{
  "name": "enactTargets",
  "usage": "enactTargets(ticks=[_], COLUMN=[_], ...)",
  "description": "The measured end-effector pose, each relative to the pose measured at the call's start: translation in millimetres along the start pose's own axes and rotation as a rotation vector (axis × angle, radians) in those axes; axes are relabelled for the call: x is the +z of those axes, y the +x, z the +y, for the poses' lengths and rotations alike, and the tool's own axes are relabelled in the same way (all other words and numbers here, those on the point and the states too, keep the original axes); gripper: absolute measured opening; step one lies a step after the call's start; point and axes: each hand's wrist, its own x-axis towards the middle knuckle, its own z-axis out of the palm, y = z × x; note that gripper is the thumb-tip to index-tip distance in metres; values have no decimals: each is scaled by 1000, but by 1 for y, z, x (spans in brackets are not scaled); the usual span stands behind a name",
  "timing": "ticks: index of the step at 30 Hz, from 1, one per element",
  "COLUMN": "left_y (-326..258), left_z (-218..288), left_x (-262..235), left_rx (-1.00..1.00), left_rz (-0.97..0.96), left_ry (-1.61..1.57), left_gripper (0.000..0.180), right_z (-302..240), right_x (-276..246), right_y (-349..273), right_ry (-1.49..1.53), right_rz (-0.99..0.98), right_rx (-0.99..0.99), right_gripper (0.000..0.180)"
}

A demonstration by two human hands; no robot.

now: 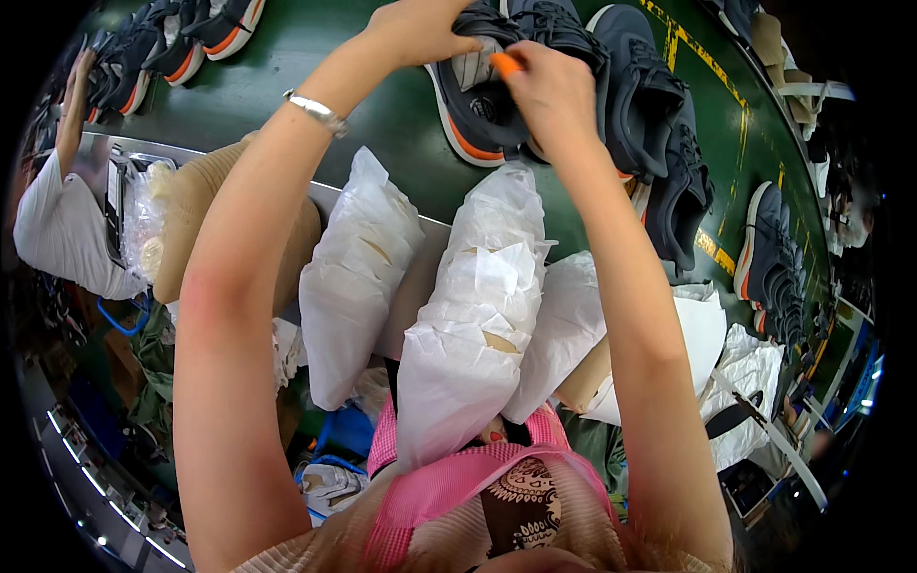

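A dark grey sneaker (468, 115) with a white and orange sole lies on the green table, pale crumpled paper (475, 67) in its opening. My left hand (420, 31) is at its far part, thumb against the shoe and fingers partly cut off by the upper edge. Bent over the shoe's right side is my right hand (554, 91), its fingers closed. A bright orange piece (506, 65) shows at its fingertip, perhaps a finger cover. What the right fingers pinch is hidden. Next to this hand stand more dark sneakers (638, 86).
White paper-wrapped bundles (478, 315) stand upright between my arms at the table edge. More sneakers (143, 48) line the far left; a stack (769, 258) sits at right. Yellow tape (726, 76) marks the green table (315, 105). Another person's sleeve (67, 224) is at left.
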Motion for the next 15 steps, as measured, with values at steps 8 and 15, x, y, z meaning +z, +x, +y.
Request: enactTargets(ticks=[8,15], left_y=[-4,-7], left_z=[23,28], left_x=[32,64], left_rx=[-300,-274], left_rz=[-119,130], left_ry=[-61,-4], left_gripper=[98,59], right_z=[18,31], right_x=[41,63], right_y=[18,26], right_ry=[-213,-298], right_rz=[130,217], right_rx=[-217,-227], right_gripper=[31,17])
